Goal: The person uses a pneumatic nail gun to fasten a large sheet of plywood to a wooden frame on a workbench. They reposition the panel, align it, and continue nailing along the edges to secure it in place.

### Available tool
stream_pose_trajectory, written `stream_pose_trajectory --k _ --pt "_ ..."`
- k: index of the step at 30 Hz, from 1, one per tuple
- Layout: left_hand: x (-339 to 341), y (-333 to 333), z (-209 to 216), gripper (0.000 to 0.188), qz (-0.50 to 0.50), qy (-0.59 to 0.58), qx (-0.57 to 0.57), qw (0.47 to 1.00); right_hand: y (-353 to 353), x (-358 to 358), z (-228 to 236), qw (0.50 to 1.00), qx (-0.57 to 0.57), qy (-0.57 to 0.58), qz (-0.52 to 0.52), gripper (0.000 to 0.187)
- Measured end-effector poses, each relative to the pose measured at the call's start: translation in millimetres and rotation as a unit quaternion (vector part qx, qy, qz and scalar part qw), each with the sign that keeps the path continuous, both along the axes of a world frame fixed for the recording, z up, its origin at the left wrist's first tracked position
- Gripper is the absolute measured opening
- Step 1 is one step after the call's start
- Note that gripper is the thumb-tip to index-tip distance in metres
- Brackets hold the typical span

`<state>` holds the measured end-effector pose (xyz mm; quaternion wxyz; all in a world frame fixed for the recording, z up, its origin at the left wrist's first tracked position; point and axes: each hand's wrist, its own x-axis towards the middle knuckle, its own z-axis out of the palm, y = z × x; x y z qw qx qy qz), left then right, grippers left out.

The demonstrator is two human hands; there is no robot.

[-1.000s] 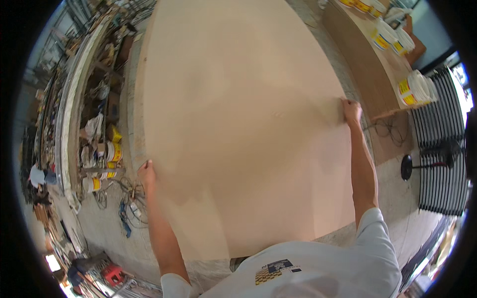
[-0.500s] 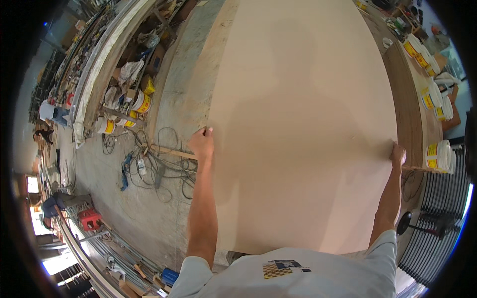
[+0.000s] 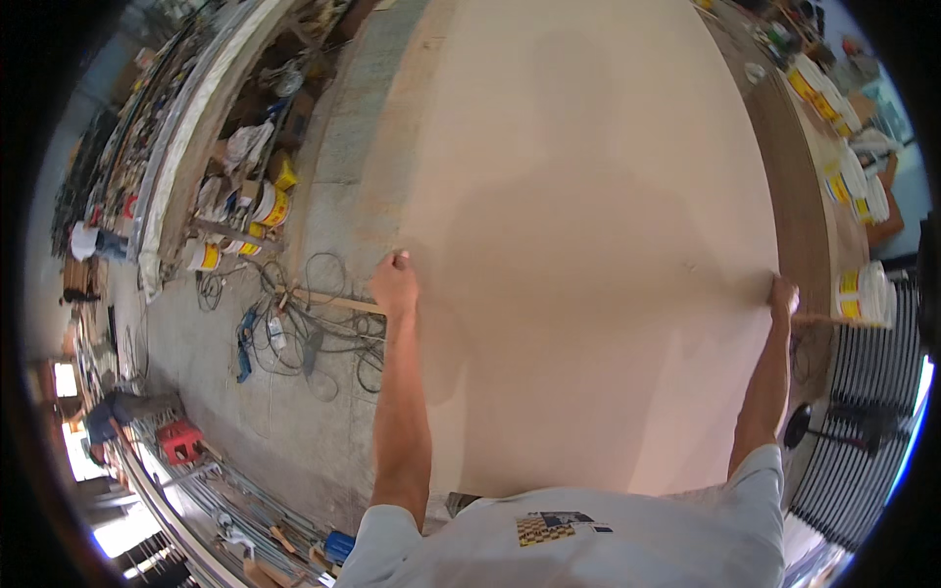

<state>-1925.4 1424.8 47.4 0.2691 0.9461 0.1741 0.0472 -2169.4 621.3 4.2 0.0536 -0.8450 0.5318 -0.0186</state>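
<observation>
Holding the large pale sheet (image 3: pixel 588 392) by its two long edges looks like the step in hand. The sheet lies in front of the person, stretching from near the light shirt (image 3: pixel 647 554) to beyond the top of the view; whether it is resting on something or lifted, I cannot tell. The left hand (image 3: pixel 394 284) has its fingers clenched around the left edge, thumb uppermost, and the right hand (image 3: pixel 783 294) grasps the opposite edge; the fingertips underneath are hidden. To handle it well, effort should be equal on both sides, since so broad a sheet would probably twist or sag if one hand led. Thumbs pressed flat on top should steady it without bruising the edges. Beyond the right edge, the brown-sided worktop (image 3: pixel 796 181) with its white bucket (image 3: pixel 865 296) stands near the right hand, so the knuckles want clearance. Leftward, tangled cables (image 3: pixel 270 314), a wooden strip (image 3: pixel 338 300) and a blue power tool (image 3: pixel 244 351) lie on the concrete floor (image 3: pixel 235 416); a foot could snag there.
</observation>
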Motion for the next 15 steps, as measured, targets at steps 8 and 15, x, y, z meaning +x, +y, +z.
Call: stream_pose_trajectory --k 8,15 --pt "7 39 -49 0.029 0.028 -0.050 -0.068 0.996 8 11 -7 0.996 -0.060 -0.064 -0.031 0.039" --pt "35 96 -55 0.044 -0.099 -0.027 -0.029 0.994 27 11 -25 0.965 -0.131 0.128 0.188 0.019"
